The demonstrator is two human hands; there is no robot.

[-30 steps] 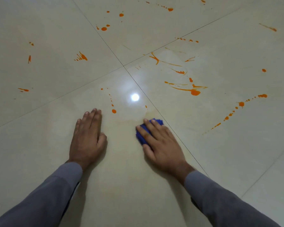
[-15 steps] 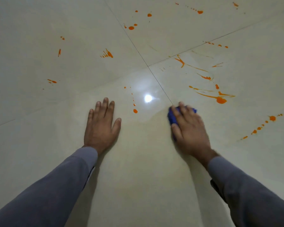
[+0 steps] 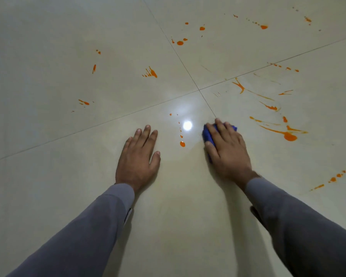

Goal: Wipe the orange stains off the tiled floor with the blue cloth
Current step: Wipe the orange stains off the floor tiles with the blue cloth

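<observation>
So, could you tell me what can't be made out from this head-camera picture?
- Blue cloth: mostly hidden under the right hand; its size and any orange on it can't be judged.
- Floor beneath the left hand and both sleeves: covered.
- Orange trail at the right: cut off by the frame edge.
- Glare spot: washes out the tile there.
</observation>
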